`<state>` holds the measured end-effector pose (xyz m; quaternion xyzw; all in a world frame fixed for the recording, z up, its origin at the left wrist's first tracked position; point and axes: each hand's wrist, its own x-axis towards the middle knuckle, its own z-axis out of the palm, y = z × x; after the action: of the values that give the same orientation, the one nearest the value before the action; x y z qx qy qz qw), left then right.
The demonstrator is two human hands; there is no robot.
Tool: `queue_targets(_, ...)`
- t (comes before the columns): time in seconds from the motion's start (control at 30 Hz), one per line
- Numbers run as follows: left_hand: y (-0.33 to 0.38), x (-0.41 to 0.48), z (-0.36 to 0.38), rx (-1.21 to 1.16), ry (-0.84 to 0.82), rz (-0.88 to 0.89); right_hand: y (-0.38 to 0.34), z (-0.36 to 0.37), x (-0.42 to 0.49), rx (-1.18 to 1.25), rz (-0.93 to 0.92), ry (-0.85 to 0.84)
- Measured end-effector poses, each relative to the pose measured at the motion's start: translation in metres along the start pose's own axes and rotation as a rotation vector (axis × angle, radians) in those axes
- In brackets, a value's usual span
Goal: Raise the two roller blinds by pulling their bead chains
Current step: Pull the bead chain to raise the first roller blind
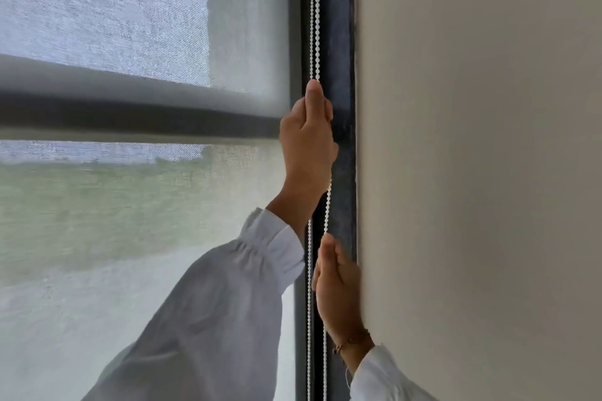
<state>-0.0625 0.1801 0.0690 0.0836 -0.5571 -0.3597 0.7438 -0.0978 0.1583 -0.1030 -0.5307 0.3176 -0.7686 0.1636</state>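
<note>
Hands stacked on bead chain (314, 10) beside window frame (342, 42): left hand (308, 143) above, fingers closed on it; right hand (337, 286) below, pinching one strand. Roller blind (130, 26) left of frame. Risk: strands tangling, pull stalling.

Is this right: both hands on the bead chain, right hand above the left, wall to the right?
Not quite. The head view shows the left hand higher on the bead chain, the right hand below it. Both grip it, and the wall is to the right.
</note>
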Motion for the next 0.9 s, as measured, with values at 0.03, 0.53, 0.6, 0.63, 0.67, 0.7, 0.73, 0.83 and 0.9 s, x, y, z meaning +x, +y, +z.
queue_targets(0.03,0.008,-0.004,0.002,0.019,0.003,0.047,-0.008,0.000,0.003,0.083,0.093,-0.020)
queue_targets(0.53,-0.016,-0.246,-0.042,0.508,-0.139,-0.088,-0.217,-0.024,0.042,0.272,0.151,0.001)
queue_targets(0.6,-0.008,-0.241,-0.043,0.408,-0.135,-0.274,-0.224,-0.015,0.035,0.160,-0.025,0.119)
queue_targets(0.63,-0.004,-0.236,-0.044,0.327,-0.146,-0.364,-0.226,-0.013,0.031,0.112,-0.109,0.138)
queue_targets(0.67,-0.001,-0.231,-0.045,0.260,-0.155,-0.429,-0.227,-0.011,0.028,0.093,-0.172,0.142)
queue_targets(0.7,0.000,-0.224,-0.048,0.221,-0.159,-0.468,-0.228,-0.011,0.025,0.094,-0.213,0.145)
queue_targets(0.73,0.002,-0.216,-0.050,0.207,-0.153,-0.488,-0.229,-0.012,0.022,0.099,-0.239,0.141)
queue_targets(0.83,0.014,-0.185,-0.050,0.172,-0.095,-0.476,-0.223,-0.022,0.011,0.035,-0.317,0.126)
queue_targets(0.9,0.032,-0.161,-0.040,0.147,-0.109,-0.402,-0.209,-0.032,-0.003,-0.016,-0.356,0.097)
